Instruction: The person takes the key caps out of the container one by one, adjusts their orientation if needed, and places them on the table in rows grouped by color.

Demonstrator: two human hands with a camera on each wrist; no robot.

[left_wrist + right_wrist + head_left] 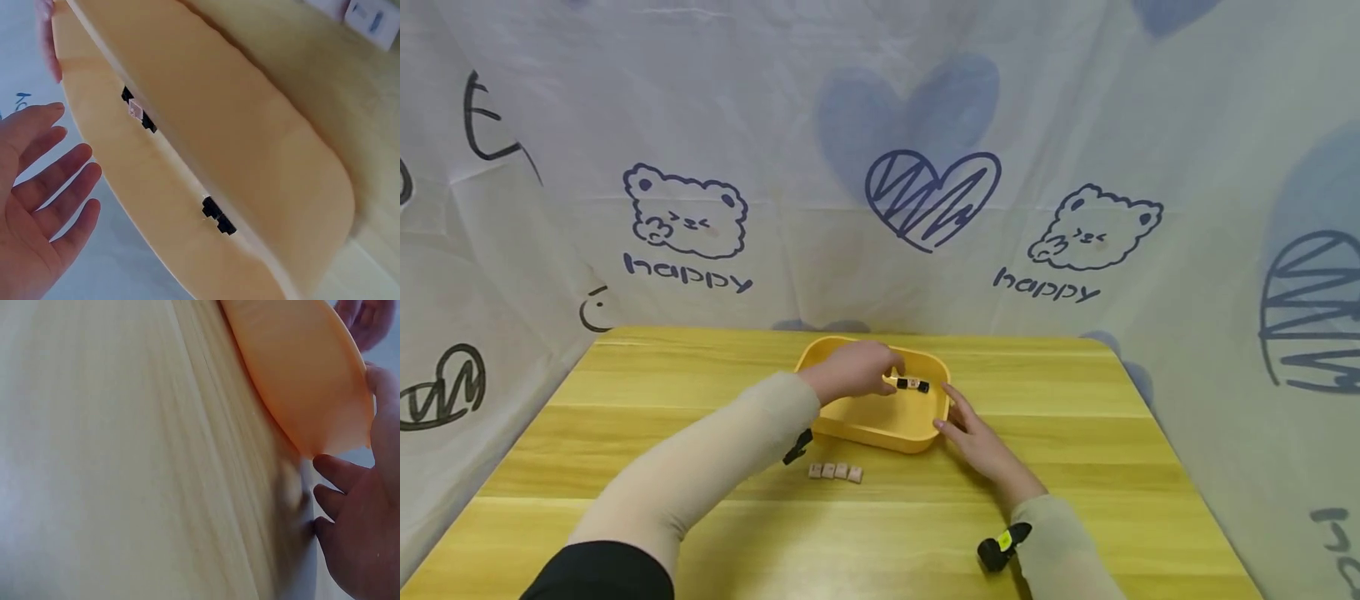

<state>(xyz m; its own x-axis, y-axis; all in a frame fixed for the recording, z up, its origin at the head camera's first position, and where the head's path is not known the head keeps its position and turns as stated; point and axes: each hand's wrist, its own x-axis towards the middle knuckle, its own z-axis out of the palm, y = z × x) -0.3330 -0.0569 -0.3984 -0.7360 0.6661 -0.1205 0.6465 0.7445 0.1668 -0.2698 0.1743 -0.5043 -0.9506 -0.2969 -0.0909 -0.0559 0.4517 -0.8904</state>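
A yellow plastic box stands on the table. My left hand is over it, with loosely spread fingers and nothing held, as the left wrist view shows. Inside lies a small pale tile between black pieces. Farther along the box is another black piece, concealed by the left hand in the head view. At the box's right end, my right hand touches the outer wall with extended fingers and thumb. In front of the box sit several small pale tiles in a row, with dark marks on top.
The wood-grain table extends around the box on all sides. Behind it hangs a pale cloth printed with bears and hearts. Each wrist wears a small black device, one on the right and one on the left.
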